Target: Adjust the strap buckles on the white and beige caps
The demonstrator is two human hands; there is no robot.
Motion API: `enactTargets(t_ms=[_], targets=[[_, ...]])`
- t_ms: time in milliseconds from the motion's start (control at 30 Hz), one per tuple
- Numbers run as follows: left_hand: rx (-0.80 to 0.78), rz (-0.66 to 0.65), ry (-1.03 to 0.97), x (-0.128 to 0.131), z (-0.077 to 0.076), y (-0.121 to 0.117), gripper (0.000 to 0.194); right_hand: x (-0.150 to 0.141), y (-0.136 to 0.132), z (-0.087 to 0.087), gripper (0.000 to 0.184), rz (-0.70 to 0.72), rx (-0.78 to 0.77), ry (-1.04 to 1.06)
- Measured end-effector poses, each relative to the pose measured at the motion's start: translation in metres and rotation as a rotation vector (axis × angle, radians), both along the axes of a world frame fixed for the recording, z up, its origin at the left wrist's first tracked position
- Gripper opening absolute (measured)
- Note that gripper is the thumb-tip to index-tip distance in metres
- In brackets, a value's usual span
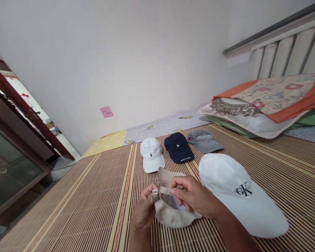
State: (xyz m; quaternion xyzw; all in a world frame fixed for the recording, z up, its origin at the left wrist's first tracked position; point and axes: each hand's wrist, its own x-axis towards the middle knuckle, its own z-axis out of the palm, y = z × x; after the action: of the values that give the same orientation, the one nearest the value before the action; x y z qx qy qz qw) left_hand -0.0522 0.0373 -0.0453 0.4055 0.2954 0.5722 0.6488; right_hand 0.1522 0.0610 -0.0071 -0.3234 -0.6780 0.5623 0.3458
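The left hand [144,208] is curling its fingers inward and pinching a beige fabric baseball cap [174,217] at the back, with its thumb pressing beside a small silver metal buckle [155,195]. The right hand [190,196] is bending its fingers and pinching a narrow beige fabric strap [165,190] between thumb and forefinger, while its other fingers are curling over the cap's opening. Neither hand is spreading wide; the two are working close together but apart, with the strap stretching between them.

The beige cap is lying on a brown-and-tan striped slatted mat [94,196], its hollow side facing up and its brim pointing away from the person. Just beyond the brim, a small white cap with a dark rider emblem [151,148] is resting. To its right, a navy cap with white lettering [177,145] is sitting beside a grey cap with a pale front design [206,141]. Nearer, right of the beige cap, a large white cap with black letters [223,175] is lying partly behind the right forearm. Farther right, a floral pillow with orange edging [278,92] is lying atop other bedding.
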Motion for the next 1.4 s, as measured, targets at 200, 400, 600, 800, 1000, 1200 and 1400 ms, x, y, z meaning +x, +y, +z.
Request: enactTargets(t_ms=[200,400,600,800,1000,1200,1400], targets=[[0.023,-0.042,0.004,0.003,0.002,0.001,0.034,-0.005,0.001,0.000,0.018,0.006,0.004,-0.018],[0.029,-0.047,0.005,0.002,0.000,0.001,0.035,-0.003,-0.001,0.002,0.018,0.039,-0.023,-0.039],[0.039,-0.043,0.002,0.004,0.003,-0.001,0.034,-0.002,-0.002,0.001,0.016,0.075,-0.019,-0.033],[0.059,-0.060,0.045,0.002,0.001,-0.001,0.033,0.004,-0.007,0.012,0.016,0.031,0.138,-0.137],[0.042,-0.064,0.124,0.001,0.004,-0.001,0.036,0.007,-0.009,0.015,0.014,-0.038,0.235,-0.224],[0.049,-0.051,0.197,0.002,0.008,-0.004,0.039,0.006,-0.006,0.014,0.016,-0.042,0.238,-0.167],[0.076,-0.130,0.306,-0.003,0.007,-0.006,0.035,0.004,-0.007,0.015,0.011,-0.059,0.224,-0.219]])
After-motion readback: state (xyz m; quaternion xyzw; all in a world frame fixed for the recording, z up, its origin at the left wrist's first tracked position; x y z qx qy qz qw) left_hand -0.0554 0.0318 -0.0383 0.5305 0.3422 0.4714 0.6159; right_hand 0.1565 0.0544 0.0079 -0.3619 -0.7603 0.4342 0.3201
